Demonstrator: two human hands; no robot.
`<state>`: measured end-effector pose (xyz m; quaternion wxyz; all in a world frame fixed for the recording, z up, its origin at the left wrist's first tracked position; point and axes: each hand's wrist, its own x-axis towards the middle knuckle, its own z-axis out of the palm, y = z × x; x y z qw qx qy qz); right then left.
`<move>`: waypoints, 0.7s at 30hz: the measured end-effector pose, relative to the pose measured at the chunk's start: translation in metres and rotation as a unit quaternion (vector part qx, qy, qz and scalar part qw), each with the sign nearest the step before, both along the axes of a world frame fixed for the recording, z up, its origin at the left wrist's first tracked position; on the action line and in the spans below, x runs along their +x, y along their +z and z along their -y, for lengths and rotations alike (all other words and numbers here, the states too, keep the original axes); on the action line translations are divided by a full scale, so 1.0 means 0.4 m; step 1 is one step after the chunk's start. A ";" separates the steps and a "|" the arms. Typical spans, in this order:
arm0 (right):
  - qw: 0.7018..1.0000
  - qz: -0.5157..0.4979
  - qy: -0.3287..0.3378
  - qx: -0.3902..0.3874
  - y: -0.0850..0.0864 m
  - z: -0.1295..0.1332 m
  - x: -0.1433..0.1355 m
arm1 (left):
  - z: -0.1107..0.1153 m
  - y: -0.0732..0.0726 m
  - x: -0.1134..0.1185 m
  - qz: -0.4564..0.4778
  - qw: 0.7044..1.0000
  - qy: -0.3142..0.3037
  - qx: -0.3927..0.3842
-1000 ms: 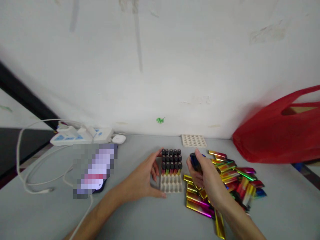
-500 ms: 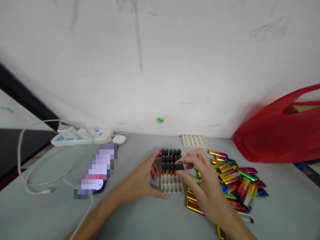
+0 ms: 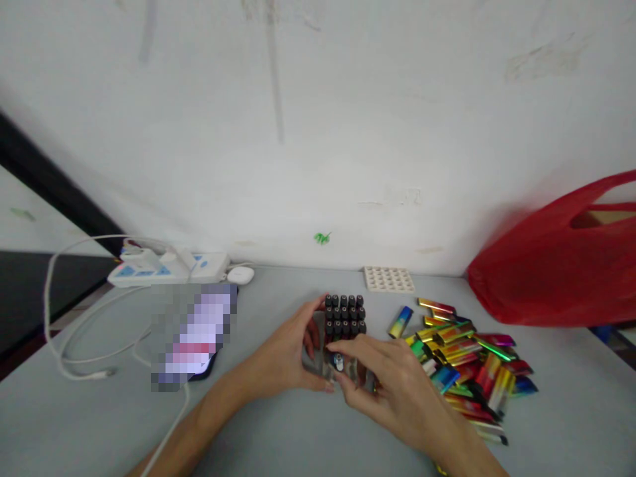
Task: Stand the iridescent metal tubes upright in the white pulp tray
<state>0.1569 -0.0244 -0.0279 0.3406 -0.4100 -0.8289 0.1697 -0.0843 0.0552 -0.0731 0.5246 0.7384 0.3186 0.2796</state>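
Note:
A small tray [image 3: 314, 358] holds three rows of upright black-topped tubes [image 3: 344, 313] at its back part. My left hand [image 3: 285, 348] is curved around the tray's left side, thumb at the front corner and fingers at the back. Over the front part of the tray, my right hand [image 3: 392, 377] pinches a small tube [image 3: 338, 362] with a pale, shiny end between thumb and fingers. The right hand hides most of the tray's front rows. A pile of shiny coloured tubes [image 3: 460, 351] lies right of the tray.
A white perforated rack [image 3: 389, 279] lies near the wall. At the left are a phone [image 3: 203, 331], a white power strip [image 3: 213, 268], looping cables and a white case [image 3: 241, 274]. A red bag [image 3: 556, 265] stands at the right.
My right hand has moved from the third row towards the front of the tray. The black-topped tube it touched now stands in that row, and a different-looking tube end shows between its fingertips.

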 end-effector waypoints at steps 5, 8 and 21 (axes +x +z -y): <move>1.000 0.016 0.006 -0.006 -0.002 -0.007 0.000 | 0.000 0.001 0.000 -0.046 0.998 0.015 0.030; 0.999 0.013 0.006 -0.031 -0.002 -0.009 0.000 | 0.002 0.003 0.000 -0.050 0.998 0.014 0.016; 0.995 -0.058 -0.085 0.008 -0.011 -0.016 -0.003 | 0.012 0.022 0.006 -0.060 0.998 0.029 -0.021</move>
